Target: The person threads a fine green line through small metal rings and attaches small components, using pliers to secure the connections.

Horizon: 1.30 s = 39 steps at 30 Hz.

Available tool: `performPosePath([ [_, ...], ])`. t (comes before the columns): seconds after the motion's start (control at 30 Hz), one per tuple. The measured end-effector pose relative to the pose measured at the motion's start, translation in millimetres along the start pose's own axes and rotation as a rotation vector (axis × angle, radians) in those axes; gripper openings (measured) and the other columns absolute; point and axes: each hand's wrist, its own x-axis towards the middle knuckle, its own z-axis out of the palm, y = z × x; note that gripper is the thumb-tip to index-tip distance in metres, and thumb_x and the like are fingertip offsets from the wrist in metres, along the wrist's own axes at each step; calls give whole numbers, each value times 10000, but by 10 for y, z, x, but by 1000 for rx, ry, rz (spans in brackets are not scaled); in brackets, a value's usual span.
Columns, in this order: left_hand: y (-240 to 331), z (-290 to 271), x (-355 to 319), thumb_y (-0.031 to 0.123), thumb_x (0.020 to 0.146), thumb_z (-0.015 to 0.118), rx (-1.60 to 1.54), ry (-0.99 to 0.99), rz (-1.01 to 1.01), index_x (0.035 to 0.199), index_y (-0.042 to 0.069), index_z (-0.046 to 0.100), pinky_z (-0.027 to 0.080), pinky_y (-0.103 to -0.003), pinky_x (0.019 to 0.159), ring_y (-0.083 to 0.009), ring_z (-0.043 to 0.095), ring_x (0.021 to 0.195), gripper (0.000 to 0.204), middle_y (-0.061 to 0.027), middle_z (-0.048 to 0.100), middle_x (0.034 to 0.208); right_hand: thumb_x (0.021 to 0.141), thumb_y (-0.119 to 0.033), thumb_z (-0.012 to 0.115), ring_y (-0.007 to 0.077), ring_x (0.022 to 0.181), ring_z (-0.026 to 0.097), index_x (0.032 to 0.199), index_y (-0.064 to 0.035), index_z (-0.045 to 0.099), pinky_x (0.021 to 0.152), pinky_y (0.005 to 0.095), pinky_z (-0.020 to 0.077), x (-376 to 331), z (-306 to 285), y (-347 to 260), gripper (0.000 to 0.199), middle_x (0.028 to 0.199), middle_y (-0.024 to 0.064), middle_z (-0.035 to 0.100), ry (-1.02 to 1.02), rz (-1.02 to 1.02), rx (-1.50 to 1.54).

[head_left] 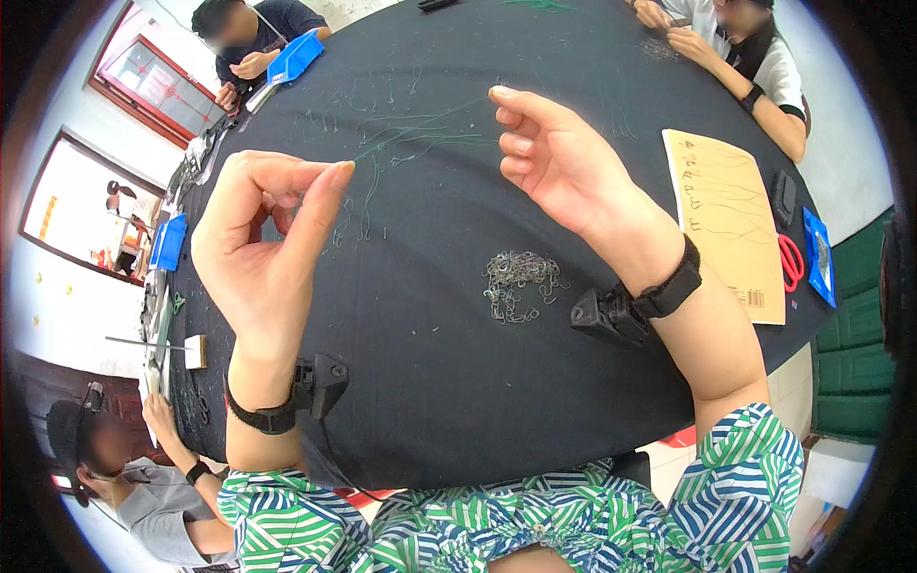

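Patterned green, blue and white garment point(535, 520) lies closest, by my observation. From the left: a seated co-worker in grey point(158, 511) is at the table's edge; farther up stand a small block point(196, 351) and a blue bin point(169, 242). A co-worker in dark clothing point(272, 29) sits beyond, beside a blue tray point(296, 57).

The left hand point(258, 215) pinches a green thread point(442, 118) between thumb and forefinger. This thread slants upward over the black cloth point(411, 401) to the right hand. Fine strands point(366, 215) lie spread below it; some seem to carry small end pieces, too fine to confirm. A heap of wire pieces point(521, 277) sits on the cloth, touched by neither hand.

At the right hand point(564, 162), thumb and forefinger tips meet on the thread's far end, other fingers curled loosely. Progress, in my judgement: several strands appear made up, the one in hand looks unfinished, and the heap suggests much remains. No count is possible.

Farther right, a brown sheet point(731, 229) shows hook-like shapes, wavy lines and a barcode-like block; its lettering is too small to read. A co-worker in white point(778, 81) sits beyond. Last come a black case point(784, 198), red-handled scissors point(792, 263) and a blue packet point(819, 258), its marking illegible.
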Motion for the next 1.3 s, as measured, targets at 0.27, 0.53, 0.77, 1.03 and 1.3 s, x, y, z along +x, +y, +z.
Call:
performPosePath([
  [0.27,155,30,132,54,857,734,80,-145,-94,874,26,687,357,-166,552,-9,467,629,57,35,620,783,896,-162,686,59,615,442,874,-94,578,551,225,373,55,-56,54,130,822,-17,533,46,72,81],
  [0.53,-123,92,385,171,902,710,72,-162,-96,920,31,692,328,-161,521,8,434,601,142,49,596,767,909,-181,675,53,619,449,884,-93,617,549,216,374,117,-155,115,109,820,-30,566,-16,193,38],
  [0.77,-328,167,574,219,913,697,112,-157,11,925,30,692,327,-162,519,6,433,606,189,55,561,725,951,-234,633,19,588,449,1049,-51,668,502,175,371,151,-218,190,211,792,-50,590,-104,315,-183],
  [1.03,-325,-68,493,201,901,700,196,-197,-28,885,27,681,358,-183,527,-16,458,622,176,48,571,722,942,-304,628,24,638,535,1004,-38,726,570,182,424,95,-203,32,290,828,-7,675,-379,343,-900],
  [1.3,53,-619,113,157,886,699,367,-332,-273,822,53,647,343,-178,542,-2,453,610,132,61,569,709,908,-340,631,218,764,682,1040,-15,698,679,345,523,-306,-1,-361,357,801,106,695,-649,-23,-1803],
])
